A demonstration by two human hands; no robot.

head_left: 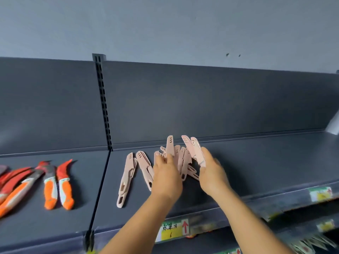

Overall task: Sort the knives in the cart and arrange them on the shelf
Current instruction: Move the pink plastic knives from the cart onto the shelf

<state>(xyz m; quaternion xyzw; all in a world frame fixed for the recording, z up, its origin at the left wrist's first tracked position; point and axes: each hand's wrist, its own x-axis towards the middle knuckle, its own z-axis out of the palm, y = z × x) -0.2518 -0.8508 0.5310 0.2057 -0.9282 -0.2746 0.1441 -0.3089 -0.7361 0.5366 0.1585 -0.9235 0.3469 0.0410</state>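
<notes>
There is a single view, from a wide-angle camera worn on the person's head. It faces forward and slightly down onto a dark shelf [238, 165] and its back panel, with grey wall filling the top of the frame. The camera sits close: both forearms enter from the bottom edge and reach into the middle, where the left hand [166, 177] and right hand [212, 173] meet. The lens bends straight lines, so the shelf edge curves and slopes down to the right.

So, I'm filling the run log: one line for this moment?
stage: arranging | left hand: holds pink knife | right hand: holds pink knives | shelf: pink pile, orange knives left
</notes>
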